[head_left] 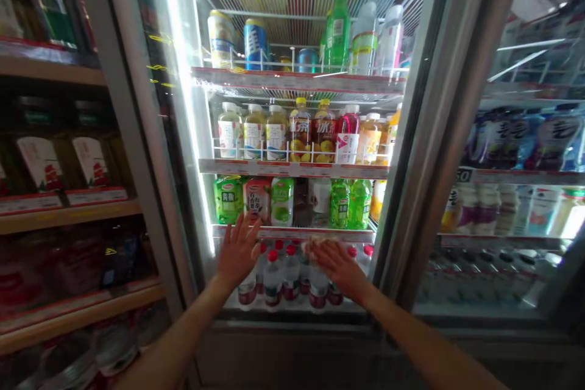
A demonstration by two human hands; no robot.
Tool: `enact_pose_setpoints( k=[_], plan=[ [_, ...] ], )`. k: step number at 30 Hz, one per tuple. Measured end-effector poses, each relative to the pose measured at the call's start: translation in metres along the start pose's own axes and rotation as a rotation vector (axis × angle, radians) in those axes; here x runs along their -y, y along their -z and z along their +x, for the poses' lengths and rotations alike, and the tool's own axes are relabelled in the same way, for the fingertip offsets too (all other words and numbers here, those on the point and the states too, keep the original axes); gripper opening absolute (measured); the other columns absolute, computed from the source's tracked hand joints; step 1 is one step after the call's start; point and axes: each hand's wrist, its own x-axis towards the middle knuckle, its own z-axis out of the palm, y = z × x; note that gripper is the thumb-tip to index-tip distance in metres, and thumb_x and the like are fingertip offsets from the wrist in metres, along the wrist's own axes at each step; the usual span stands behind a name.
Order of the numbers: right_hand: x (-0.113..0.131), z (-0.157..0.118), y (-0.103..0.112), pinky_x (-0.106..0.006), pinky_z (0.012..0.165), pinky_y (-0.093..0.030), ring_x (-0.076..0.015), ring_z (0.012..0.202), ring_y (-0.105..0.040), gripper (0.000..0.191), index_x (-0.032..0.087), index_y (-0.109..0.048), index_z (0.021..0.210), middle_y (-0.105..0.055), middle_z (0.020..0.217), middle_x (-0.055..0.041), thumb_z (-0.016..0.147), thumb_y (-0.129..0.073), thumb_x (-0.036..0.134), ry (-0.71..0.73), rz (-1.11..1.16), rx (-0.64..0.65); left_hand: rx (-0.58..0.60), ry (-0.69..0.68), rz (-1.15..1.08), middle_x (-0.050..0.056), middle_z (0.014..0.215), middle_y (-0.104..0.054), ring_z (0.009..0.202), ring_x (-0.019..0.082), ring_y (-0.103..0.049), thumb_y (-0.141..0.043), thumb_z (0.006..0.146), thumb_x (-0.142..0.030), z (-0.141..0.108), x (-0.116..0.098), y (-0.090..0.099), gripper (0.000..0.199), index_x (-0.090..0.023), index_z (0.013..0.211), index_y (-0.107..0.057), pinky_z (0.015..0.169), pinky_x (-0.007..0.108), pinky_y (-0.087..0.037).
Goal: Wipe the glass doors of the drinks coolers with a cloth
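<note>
Four shelves of drinks behind one lit glass-door cooler

Biggest thing in front of me is the cooler, with bright light running down the left edge of its door. To its left stand wooden shelves of dim, hard-to-read goods, and to its right is a second glass-door cooler stocked with more bottles.

On the top shelf, a green soda bottle stands among clear bottles, near blue cans. The next shelf down holds milky drink bottles, then iced tea bottles with yellow caps, amber liquid and lemons on their labels. Below those is a mixed row that includes green-labelled bottles of pale green drink.

On the bottom shelf, clear water bottles with red caps stand packed together behind my hands, which are near each other and in front of that row. My left hand is open, its fingers spread wide and holding nothing. My right hand lies nearly flat, its fingers over a pale object too blurred to identify. I cannot tell whether that hand is gripping the object, or whether the glass lies between them.
</note>
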Motion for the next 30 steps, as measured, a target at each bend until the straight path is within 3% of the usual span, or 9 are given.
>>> enact_pose_setpoints(
  k=[3,8,10,15,17,21,23,28,30],
  plan=[
    [0.008,0.01,0.0,-0.047,0.116,-0.017,-0.0187,0.137,-0.027,0.044,0.023,-0.052,0.126,-0.043,0.142,-0.0031,0.083,-0.048,0.016,0.041,0.024,0.046,0.038,0.028,0.022,0.014,0.148,-0.028,0.14,0.027,-0.016,-0.047,0.085,-0.023,-0.012,0.009,0.004,0.055,-0.02,0.138,-0.036,0.111,0.049,-0.021],
    [-0.02,0.083,0.006,-0.055,0.114,-0.016,-0.0261,0.141,-0.016,0.049,0.022,-0.048,0.131,-0.036,0.146,-0.0078,0.082,-0.05,0.016,-0.296,-0.027,-0.104,0.088,0.076,0.072,0.017,0.147,-0.029,0.139,0.029,-0.018,-0.048,0.083,-0.021,-0.02,0.02,0.011,0.054,-0.017,0.136,-0.04,0.109,0.05,-0.024],
    [-0.002,0.081,-0.003,-0.056,0.114,-0.015,-0.0263,0.14,-0.018,0.052,0.021,-0.045,0.133,-0.036,0.146,-0.0087,0.081,-0.05,0.015,-0.239,0.008,-0.063,0.111,0.082,0.08,0.017,0.147,-0.03,0.139,0.03,-0.02,-0.048,0.082,-0.02,-0.027,0.021,0.011,0.053,-0.016,0.135,-0.042,0.109,0.05,-0.026],
    [0.068,0.034,-0.032,-0.044,0.113,-0.025,-0.0197,0.132,-0.036,0.053,0.016,-0.042,0.134,-0.041,0.143,-0.0077,0.082,-0.045,0.012,0.157,0.151,0.161,0.158,0.089,0.072,0.014,0.147,-0.029,0.139,0.028,-0.021,-0.046,0.081,-0.017,-0.046,0.029,0.01,0.054,-0.018,0.134,-0.042,0.108,0.05,-0.028],
    [0.072,0.043,-0.036,-0.044,0.112,-0.026,-0.0196,0.133,-0.035,0.052,0.017,-0.043,0.134,-0.041,0.143,-0.0065,0.082,-0.044,0.012,0.158,0.171,0.158,0.158,0.101,0.079,0.015,0.147,-0.029,0.138,0.029,-0.022,-0.046,0.08,-0.017,-0.048,0.038,0.011,0.054,-0.018,0.134,-0.042,0.107,0.052,-0.029],
    [0.057,0.103,-0.035,-0.054,0.113,-0.017,-0.0242,0.138,-0.024,0.053,0.021,-0.04,0.137,-0.038,0.145,-0.0076,0.084,-0.045,0.013,-0.106,0.125,0.013,0.131,0.14,0.081,0.016,0.148,-0.028,0.138,0.03,-0.022,-0.045,0.08,-0.017,-0.049,0.056,0.016,0.056,-0.017,0.136,-0.039,0.106,0.054,-0.03],
    [0.061,0.118,-0.038,-0.056,0.113,-0.015,-0.0256,0.139,-0.023,0.053,0.019,-0.039,0.137,-0.037,0.145,-0.0092,0.085,-0.046,0.015,-0.154,0.127,-0.027,0.125,0.156,0.076,0.017,0.148,-0.028,0.138,0.031,-0.022,-0.045,0.08,-0.017,-0.052,0.062,0.018,0.057,-0.016,0.136,-0.038,0.106,0.055,-0.03],
    [0.116,0.098,-0.06,-0.043,0.113,-0.026,-0.0195,0.133,-0.035,0.054,0.012,-0.034,0.139,-0.04,0.143,-0.0098,0.086,-0.044,0.016,0.123,0.263,0.12,0.145,0.153,0.084,0.017,0.147,-0.03,0.136,0.033,-0.027,-0.045,0.08,-0.017,-0.068,0.072,0.02,0.056,-0.016,0.135,-0.039,0.104,0.056,-0.032],
    [0.131,0.107,-0.066,-0.041,0.112,-0.029,-0.0184,0.131,-0.037,0.054,0.012,-0.032,0.14,-0.041,0.143,-0.0096,0.087,-0.043,0.016,0.16,0.298,0.151,0.15,0.147,0.099,0.018,0.146,-0.032,0.135,0.034,-0.028,-0.045,0.079,-0.017,-0.072,0.08,0.023,0.055,-0.016,0.134,-0.04,0.103,0.056,-0.033]
  ],
)
